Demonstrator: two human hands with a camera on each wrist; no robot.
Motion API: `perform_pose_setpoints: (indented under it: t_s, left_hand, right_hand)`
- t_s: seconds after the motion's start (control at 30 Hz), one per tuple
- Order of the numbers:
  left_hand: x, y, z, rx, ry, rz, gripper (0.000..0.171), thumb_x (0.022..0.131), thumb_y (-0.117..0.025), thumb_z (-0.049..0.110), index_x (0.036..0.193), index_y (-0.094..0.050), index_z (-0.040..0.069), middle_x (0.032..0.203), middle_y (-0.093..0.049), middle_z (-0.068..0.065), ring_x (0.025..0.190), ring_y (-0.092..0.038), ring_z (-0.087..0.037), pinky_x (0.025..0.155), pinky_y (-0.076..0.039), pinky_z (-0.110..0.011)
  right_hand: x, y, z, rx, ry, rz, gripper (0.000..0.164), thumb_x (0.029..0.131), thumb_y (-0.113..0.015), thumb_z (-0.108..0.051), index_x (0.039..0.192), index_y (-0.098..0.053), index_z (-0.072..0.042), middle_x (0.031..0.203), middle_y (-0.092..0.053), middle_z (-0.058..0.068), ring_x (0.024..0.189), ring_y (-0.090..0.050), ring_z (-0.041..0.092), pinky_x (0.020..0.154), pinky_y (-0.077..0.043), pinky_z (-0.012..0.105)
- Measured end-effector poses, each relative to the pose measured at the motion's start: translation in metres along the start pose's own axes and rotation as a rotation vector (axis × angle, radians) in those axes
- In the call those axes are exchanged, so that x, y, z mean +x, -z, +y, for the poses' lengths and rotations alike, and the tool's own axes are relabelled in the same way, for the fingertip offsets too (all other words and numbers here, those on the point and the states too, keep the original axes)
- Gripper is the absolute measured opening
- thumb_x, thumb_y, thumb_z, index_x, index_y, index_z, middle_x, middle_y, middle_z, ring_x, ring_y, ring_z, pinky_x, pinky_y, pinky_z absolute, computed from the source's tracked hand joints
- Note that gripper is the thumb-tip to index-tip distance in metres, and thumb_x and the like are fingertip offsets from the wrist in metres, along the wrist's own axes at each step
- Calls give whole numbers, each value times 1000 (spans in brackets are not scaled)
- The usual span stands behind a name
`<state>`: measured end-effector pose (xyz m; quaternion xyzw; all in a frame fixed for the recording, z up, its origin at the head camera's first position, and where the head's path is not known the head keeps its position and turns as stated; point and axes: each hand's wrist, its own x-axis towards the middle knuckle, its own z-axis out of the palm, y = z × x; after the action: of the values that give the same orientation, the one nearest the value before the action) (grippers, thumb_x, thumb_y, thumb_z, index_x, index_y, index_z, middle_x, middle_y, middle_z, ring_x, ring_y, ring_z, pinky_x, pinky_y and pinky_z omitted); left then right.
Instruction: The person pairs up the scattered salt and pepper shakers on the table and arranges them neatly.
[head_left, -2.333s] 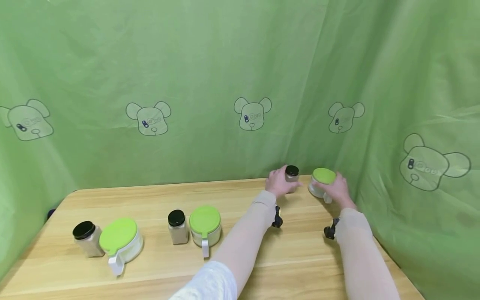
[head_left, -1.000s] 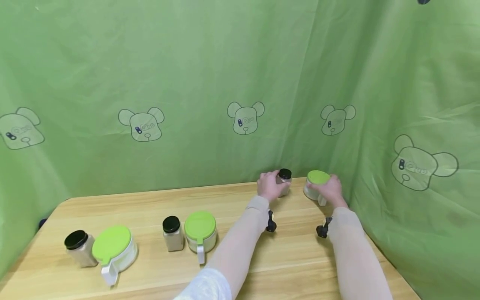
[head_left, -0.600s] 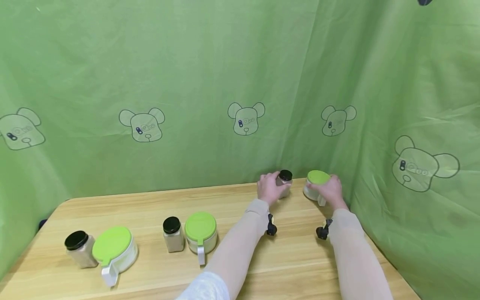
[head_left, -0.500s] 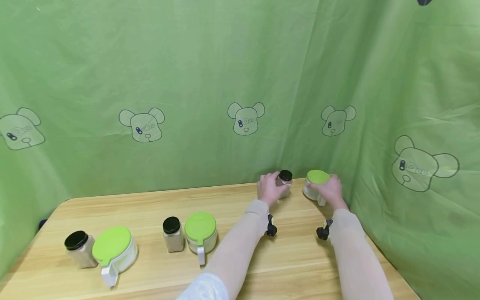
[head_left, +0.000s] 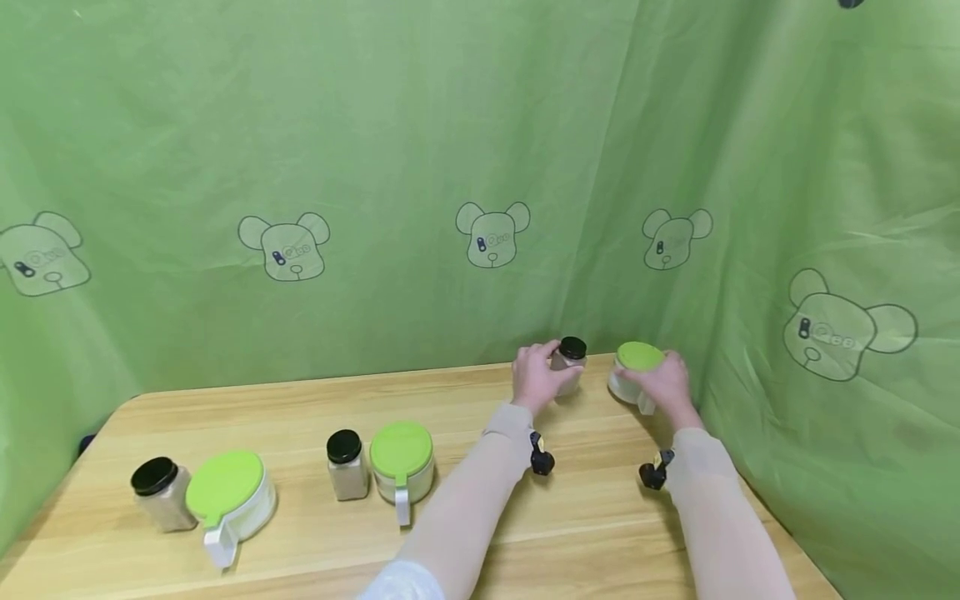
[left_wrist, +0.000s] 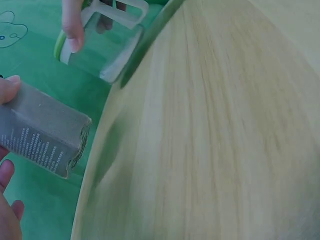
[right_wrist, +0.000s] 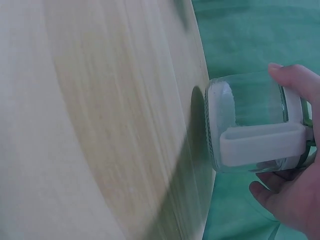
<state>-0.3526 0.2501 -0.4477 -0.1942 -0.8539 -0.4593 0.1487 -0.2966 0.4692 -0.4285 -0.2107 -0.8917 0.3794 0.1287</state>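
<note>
At the far right end of the counter (head_left: 315, 400), close to the green curtain (head_left: 375, 150), both hands have taken hold of a pair of containers. The left hand (head_left: 534, 379) has its grip wrapped round the square bottle (head_left: 567, 367) with the black cap; the left wrist view shows fingers (left_wrist: 7, 90) on either side of its clear body (left_wrist: 42, 131), which seems to be clear of the wood there. The right hand (head_left: 663, 382) grips the jar (head_left: 633, 371) with the green lid: in the right wrist view a thumb (right_wrist: 295, 80) lies over the glass (right_wrist: 250, 122) and curled fingers sit under it, beside the white handle (right_wrist: 262, 141), and the jar's base looks slightly off the counter, though blur makes that uncertain. Judging from this, the step in hand is the pick-up of this pair, grasp made and lift just starting. Bottle and jar stand near each other but apart. The next move would call for bringing both up level and keeping them apart, since the glass could knock together, and for keeping the jar upright so that its lid stays put. Two more such pairs, bottle (head_left: 345, 465) beside jar (head_left: 402, 462) and bottle (head_left: 159, 493) beside jar (head_left: 231, 498), stand untouched at the near left.
</note>
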Motion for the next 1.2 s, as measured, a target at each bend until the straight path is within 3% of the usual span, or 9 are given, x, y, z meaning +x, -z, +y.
perform_pose_setpoints:
  t_s: [0.43, 0.7, 0.97, 1.2]
  left_hand:
    - [-9, 12, 4, -78, -10, 16, 64, 71, -84, 45, 126, -65, 18, 121, -70, -1, 110, -52, -17, 99, -39, -34]
    - [-15, 20, 3, -126, 24, 3, 65, 72, -84, 44, 128, -64, 18, 125, -68, -1, 113, -52, -19, 101, -39, -37]
    - [-23, 24, 0, -97, 15, 9, 65, 71, -84, 44, 127, -65, 18, 122, -68, -4, 110, -52, -19, 97, -41, -36]
    - [-30, 29, 0, -143, 52, -13, 67, 70, -85, 45, 127, -65, 18, 125, -66, -5, 114, -51, -19, 100, -41, -38]
  right_hand:
    - [-13, 6, -7, 5, 23, 10, 113, 76, -81, -41, 149, -11, 11, 145, -32, 38, 129, -38, 53, 106, -38, 64]
    - [-22, 9, -15, 8, 25, 8, 115, 75, -82, -41, 150, -11, 9, 146, -31, 37, 129, -38, 52, 106, -37, 65]
    - [-32, 8, -18, 20, 33, 5, 112, 75, -82, -38, 150, -12, 9, 145, -32, 37, 129, -37, 52, 105, -36, 66]
    - [-41, 4, -17, 20, 27, -6, 111, 76, -81, -38, 149, -13, 9, 145, -33, 36, 128, -38, 51, 105, -37, 65]
